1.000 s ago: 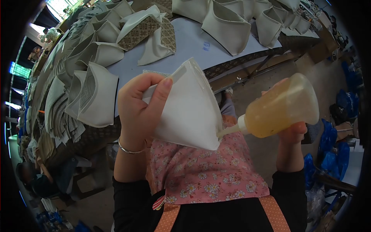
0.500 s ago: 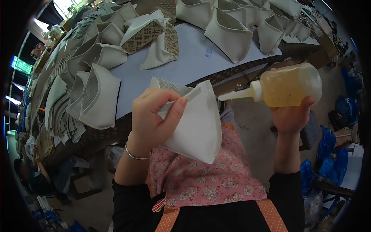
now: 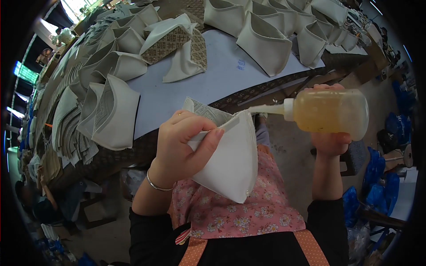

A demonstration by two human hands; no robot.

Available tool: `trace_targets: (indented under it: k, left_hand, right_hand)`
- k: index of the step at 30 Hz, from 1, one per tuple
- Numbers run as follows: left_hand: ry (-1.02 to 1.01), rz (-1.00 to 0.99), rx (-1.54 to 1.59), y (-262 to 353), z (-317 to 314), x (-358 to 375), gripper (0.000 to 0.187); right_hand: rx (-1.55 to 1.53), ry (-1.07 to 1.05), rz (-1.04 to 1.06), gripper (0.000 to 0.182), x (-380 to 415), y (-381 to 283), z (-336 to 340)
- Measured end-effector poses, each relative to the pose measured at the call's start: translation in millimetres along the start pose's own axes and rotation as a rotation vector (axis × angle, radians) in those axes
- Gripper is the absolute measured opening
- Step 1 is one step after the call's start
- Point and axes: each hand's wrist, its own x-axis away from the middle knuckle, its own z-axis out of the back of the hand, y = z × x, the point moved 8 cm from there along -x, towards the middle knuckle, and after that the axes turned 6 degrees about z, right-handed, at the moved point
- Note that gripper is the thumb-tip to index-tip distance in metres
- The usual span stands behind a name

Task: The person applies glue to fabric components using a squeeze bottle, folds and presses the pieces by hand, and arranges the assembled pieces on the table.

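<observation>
My left hand (image 3: 184,144) pinches the upper edge of a white leather-like pointed piece (image 3: 230,162), with the thumb in front. A grey patterned lining (image 3: 206,111) shows behind its edge. My right hand (image 3: 330,142) is wrapped round a clear squeeze bottle (image 3: 328,111) of amber liquid, held on its side. Its narrow nozzle (image 3: 266,109) points left, and the tip is at the top right corner of the white piece. Whether liquid comes out cannot be made out.
Across the work table (image 3: 202,53) stand several similar white folded pieces (image 3: 268,44). Stacks of flat pieces (image 3: 66,119) lie at left. A patterned-back piece (image 3: 166,44) rests mid-table. Blue plastic bags (image 3: 377,195) are at right; a seated person (image 3: 40,199) is at lower left.
The bottle has moved down and slightly left, becoming more level, and its nozzle tip has come to the piece's corner. My left hand and the white piece have shifted slightly down and right.
</observation>
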Motion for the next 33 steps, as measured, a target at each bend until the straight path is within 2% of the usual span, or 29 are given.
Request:
trace_targets:
  k: [4, 6, 10, 12, 15, 19, 21, 22, 24, 25, 27, 28, 31, 33]
  left_hand:
    - [-0.007, -0.004, -0.003, 2, -1, -1, 0.007]
    - [-0.014, -0.005, -0.008, 3, -2, -1, 0.007]
    - [-0.026, -0.001, -0.020, 4, -4, -1, 0.007]
    - [-0.019, -0.004, -0.027, 2, -5, -2, 0.007]
    - [-0.029, -0.005, -0.018, -1, -9, -3, 0.007]
    - [-0.032, 0.001, -0.026, -4, -15, -7, 0.007]
    - [-0.069, 0.016, -0.038, -8, -19, -10, 0.004]
    - [-0.061, 0.012, -0.043, -11, -19, -14, 0.004]
    - [-0.084, -0.004, -0.001, -19, -21, -26, 0.005]
    - [-0.077, -0.005, -0.007, -24, -18, -34, 0.005]
    - [-0.129, 0.025, -0.037, -36, -19, -56, 0.009]
    - [-0.126, 0.022, -0.042, -36, -17, -69, 0.009]
    - [-0.111, -0.071, -0.080, -32, -17, -113, 0.011]
    - [-0.063, -0.305, -0.314, -28, -24, -138, 0.012]
  right_hand:
    - [-0.010, 0.070, -0.011, 0.093, -1, -1, 5]
    - [-0.182, -0.014, -0.020, 0.092, -1, 3, 0]
    - [-0.052, -0.040, -0.017, 0.092, 3, 1, -3]
    - [-0.109, 0.087, -0.045, 0.091, 6, 3, 8]
    - [-0.234, 0.025, -0.033, 0.091, 8, 6, 8]
    - [-0.060, -0.019, -0.019, 0.085, 17, 14, 17]
    - [-0.232, 0.195, -0.101, 0.076, 28, 23, 48]
    - [-0.236, 0.187, -0.096, 0.076, 28, 21, 54]
    - [-0.433, 0.320, -0.146, 0.065, 31, 26, 74]
    - [-0.439, 0.312, -0.144, 0.065, 33, 25, 78]
    - [-0.375, 0.468, -0.149, 0.058, 43, 25, 100]
    - [-0.380, 0.464, -0.147, 0.058, 46, 24, 107]
    - [-0.421, 0.555, -0.154, 0.056, 60, 28, 133]
    - [-0.431, 0.666, -0.119, 0.053, 71, 30, 151]
